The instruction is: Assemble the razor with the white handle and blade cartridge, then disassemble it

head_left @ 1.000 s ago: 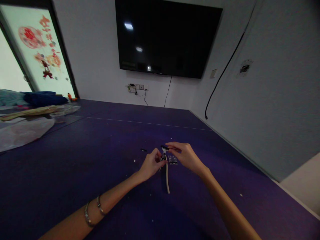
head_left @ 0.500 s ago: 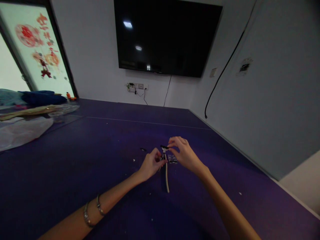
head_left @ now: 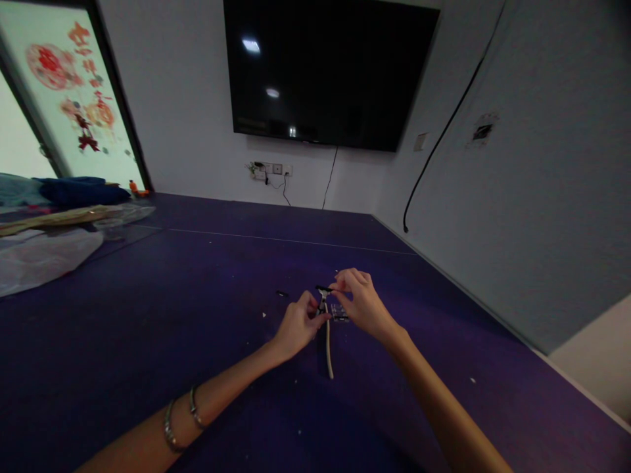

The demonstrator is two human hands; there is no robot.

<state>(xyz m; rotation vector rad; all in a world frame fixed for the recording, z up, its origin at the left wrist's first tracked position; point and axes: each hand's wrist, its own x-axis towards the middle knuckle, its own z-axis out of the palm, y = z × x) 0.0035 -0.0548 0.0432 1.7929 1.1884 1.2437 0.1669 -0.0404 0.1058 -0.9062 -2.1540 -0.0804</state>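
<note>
Between my hands is what looks like a razor (head_left: 323, 295), with a dark crosswise head on a pale, forked neck. My left hand (head_left: 298, 323) is closed, pinching it just below the neck. At the right end of the dark head, the thumb and fingertips of my right hand (head_left: 359, 297) are pinched on it. A long, slightly curved cream-coloured stick (head_left: 329, 351) runs down from there toward me; whether it is the razor's handle I cannot tell. Beside it, under my right hand, lies a small clear plastic case (head_left: 340, 313) with dark parts.
A small black piece (head_left: 282, 293) and white scraps (head_left: 264, 315) lie on the purple surface (head_left: 197, 368). Plastic bags (head_left: 54, 259) and blue cloth (head_left: 83, 192) are at the far left. A black cable (head_left: 434, 148) hangs along the right wall. A television (head_left: 330, 72) is on the back wall.
Almost nothing differs. Both hands keep their pinch on the razor-like thing, and the view has shifted very slightly.
</note>
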